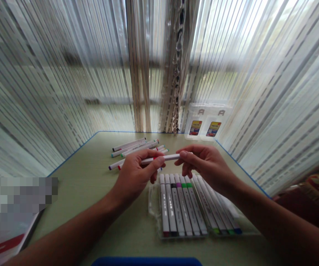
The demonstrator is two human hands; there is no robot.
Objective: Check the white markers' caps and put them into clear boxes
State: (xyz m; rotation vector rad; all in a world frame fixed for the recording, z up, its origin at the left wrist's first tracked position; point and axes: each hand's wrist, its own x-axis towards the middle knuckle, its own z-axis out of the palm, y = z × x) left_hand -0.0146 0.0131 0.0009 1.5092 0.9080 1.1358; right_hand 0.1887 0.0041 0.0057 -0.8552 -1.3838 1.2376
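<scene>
My left hand (141, 164) and my right hand (200, 160) hold one white marker (172, 157) level between them, above the table. The left fingers pinch it near a red band, and the right fingertips close on its other end. Below the hands lies a clear plastic marker case (151, 207) with several white markers (185, 210) side by side in two groups; some show black, purple or green bands. Behind my left hand a loose pile of white markers (133, 146) with coloured ends lies on the table, partly hidden by that hand.
The pale green table (73, 192) has a blue edge. At its back right stands a clear case lid (203, 122) with two labels. String curtains (106, 74) hang behind. A blurred-out object (12, 214) lies at left, and a blue object (146, 261) at the front edge.
</scene>
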